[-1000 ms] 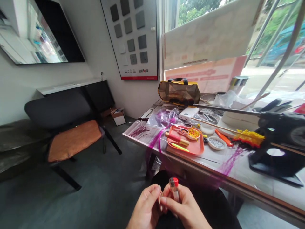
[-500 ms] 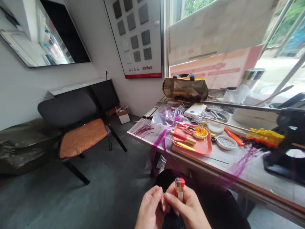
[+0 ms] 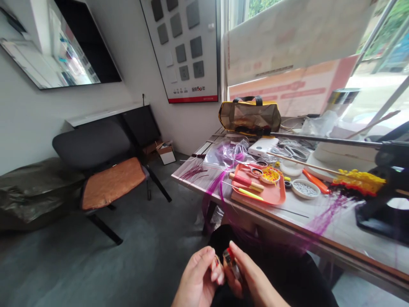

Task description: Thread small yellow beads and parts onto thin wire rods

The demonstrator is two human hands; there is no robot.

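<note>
left hand (image 3: 198, 275): grip pinching a tiny reddish sliver (image 3: 217, 259) at the fingertips
right hand (image 3: 251, 273): grip wrapped round a small clear lighter with metal hood and red top (image 3: 230, 261)
position: both hands in front of the pale wooden surface (image 3: 345, 238), below its near edge
handling, as judged: hold the sliver steady, fingertips clear of the hood; work well apart from the loose purple strands (image 3: 214, 183) draped over the near edge
hard to make out: sliver mostly covered, its shape and material uncertain; lighter body partly behind fingers; any flame, cannot tell; black stand (image 3: 367, 219) cut off at right
</note>
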